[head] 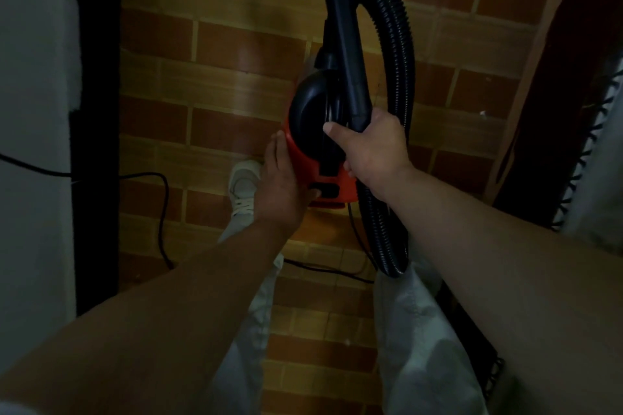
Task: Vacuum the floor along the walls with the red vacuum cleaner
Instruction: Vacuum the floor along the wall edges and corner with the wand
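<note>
The red vacuum cleaner [303, 162] sits between both hands. The left hand [280, 185] lies flat-fingered against its side; the right hand [371, 148] grips its black wand [340, 27].

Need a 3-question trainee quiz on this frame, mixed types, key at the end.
1. True or false: the right hand grips the black wand.
2. The corrugated hose loops on which side of the wand, by the person's own sides? A) left B) right
3. Fill in: the left hand rests on the ___ vacuum body.
Key: 1 true; 2 B; 3 red.
</note>
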Demonstrator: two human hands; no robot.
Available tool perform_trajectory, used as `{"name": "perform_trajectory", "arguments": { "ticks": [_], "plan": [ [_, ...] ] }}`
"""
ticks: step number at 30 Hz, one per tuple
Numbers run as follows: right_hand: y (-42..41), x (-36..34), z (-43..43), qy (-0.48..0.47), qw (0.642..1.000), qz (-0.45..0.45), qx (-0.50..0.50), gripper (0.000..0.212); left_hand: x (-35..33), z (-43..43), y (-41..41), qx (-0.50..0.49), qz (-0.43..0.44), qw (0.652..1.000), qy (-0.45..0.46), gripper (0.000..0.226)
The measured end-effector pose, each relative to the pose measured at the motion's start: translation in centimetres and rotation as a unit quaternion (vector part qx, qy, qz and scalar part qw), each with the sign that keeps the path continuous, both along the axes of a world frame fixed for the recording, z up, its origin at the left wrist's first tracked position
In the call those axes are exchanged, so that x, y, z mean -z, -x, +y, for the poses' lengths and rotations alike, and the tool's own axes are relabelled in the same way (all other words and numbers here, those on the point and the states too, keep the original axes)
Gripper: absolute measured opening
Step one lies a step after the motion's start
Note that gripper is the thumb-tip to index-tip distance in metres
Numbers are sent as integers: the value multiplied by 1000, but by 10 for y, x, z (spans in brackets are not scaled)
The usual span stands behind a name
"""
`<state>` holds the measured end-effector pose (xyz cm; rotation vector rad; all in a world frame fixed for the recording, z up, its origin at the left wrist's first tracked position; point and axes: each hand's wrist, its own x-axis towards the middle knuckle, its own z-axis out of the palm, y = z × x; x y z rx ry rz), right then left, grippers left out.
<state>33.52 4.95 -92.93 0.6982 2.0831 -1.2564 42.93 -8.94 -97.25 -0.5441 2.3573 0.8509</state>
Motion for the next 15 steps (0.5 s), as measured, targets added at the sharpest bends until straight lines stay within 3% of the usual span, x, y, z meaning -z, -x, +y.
{"name": "perform_trajectory", "arguments": {
  "ticks": [11, 15],
  "plan": [
    [-3, 2, 1, -22, 1000, -2, -5, 33, 3, 7, 3, 66, -6, 994, 85, 128],
    [-3, 1, 0, -26, 1000, -4, -5, 31, 5, 4, 1, 42, -1, 997, 60, 127]
  ]
}}
